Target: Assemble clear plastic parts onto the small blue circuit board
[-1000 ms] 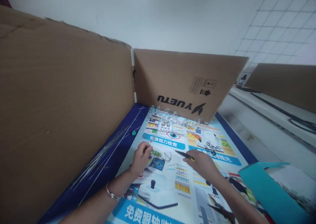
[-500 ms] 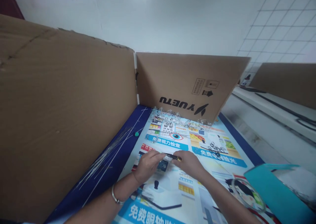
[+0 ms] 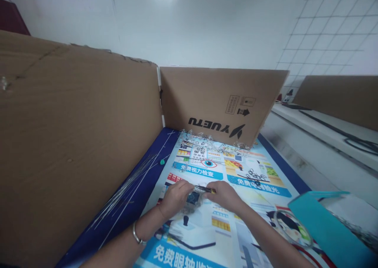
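My left hand (image 3: 175, 198) and my right hand (image 3: 224, 196) are close together over a printed eye-care poster (image 3: 206, 236) that covers the table. In my right hand is a thin dark tool with a yellow band (image 3: 205, 189), its tip pointing left toward my left fingertips. My left hand pinches a small clear, wiry piece (image 3: 193, 201); what it is I cannot make out. A silver bracelet (image 3: 136, 233) circles my left wrist.
Cardboard walls stand at the left (image 3: 73, 142) and the back (image 3: 218, 102). Thin metal wires (image 3: 126, 191) lie along the blue table edge. Small clear bits (image 3: 206, 136) pile up by the back wall, dark rings (image 3: 255, 176) lie beyond my hands, a teal box (image 3: 325, 228) at right.
My hands came together from apart. The tool's tip swung left to meet my left fingertips, and the view tilted up a little.
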Demonstrator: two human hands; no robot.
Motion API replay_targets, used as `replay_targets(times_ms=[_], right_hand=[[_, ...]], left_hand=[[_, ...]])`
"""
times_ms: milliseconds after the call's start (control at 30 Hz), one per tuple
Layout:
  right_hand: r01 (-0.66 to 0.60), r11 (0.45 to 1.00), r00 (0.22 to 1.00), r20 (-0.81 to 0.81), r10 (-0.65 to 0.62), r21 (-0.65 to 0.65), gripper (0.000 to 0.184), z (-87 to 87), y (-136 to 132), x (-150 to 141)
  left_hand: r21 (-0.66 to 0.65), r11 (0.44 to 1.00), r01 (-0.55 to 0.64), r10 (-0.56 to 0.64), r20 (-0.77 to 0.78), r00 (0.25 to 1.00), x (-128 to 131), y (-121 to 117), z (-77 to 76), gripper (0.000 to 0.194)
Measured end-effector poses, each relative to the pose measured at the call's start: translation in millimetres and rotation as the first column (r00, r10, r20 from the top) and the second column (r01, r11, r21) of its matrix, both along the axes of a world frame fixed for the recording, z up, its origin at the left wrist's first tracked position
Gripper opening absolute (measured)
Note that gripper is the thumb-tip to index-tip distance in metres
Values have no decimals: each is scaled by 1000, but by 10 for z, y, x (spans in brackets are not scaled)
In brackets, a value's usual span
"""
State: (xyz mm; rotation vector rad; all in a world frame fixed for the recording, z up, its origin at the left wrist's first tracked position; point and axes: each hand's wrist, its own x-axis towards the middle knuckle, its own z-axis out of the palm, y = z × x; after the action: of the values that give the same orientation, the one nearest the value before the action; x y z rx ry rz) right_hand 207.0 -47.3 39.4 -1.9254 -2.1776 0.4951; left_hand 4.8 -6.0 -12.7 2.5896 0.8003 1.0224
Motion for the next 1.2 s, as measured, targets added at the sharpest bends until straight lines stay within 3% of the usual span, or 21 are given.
replay_targets(times_ms=[267, 400, 567, 667, 767, 867, 1200], right_hand=[[2, 999, 999, -38, -1, 43, 21, -45, -35, 1], [9, 992, 999, -41, -4, 129, 21, -135, -71, 7], [-57, 886, 996, 88, 18, 460, 22, -326, -76, 80], [-95, 820, 987, 159, 5, 565, 20, -362, -72, 104], [-128, 717, 988, 151, 33, 685, 17, -354, -67, 100], [-161, 643, 985, 157, 64, 749, 14, -357, -62, 93], [-265, 644, 962, 246, 121, 718, 14, -361, -89, 78]], left_hand=[[-247, 969, -11, 45, 132, 990, 21, 6, 68, 21], [-282, 959, -25, 85, 200, 976, 19, 47, 98, 21], [-448, 893, 29, 155, 369, 916, 14, 82, 148, 19], [-556, 825, 102, 160, 403, 901, 16, 86, 172, 19], [-645, 745, 167, 153, 410, 899, 25, 86, 171, 17], [-685, 698, 208, 134, 411, 902, 34, 79, 152, 15], [-737, 603, 304, 74, 432, 899, 51, 59, 51, 15]])
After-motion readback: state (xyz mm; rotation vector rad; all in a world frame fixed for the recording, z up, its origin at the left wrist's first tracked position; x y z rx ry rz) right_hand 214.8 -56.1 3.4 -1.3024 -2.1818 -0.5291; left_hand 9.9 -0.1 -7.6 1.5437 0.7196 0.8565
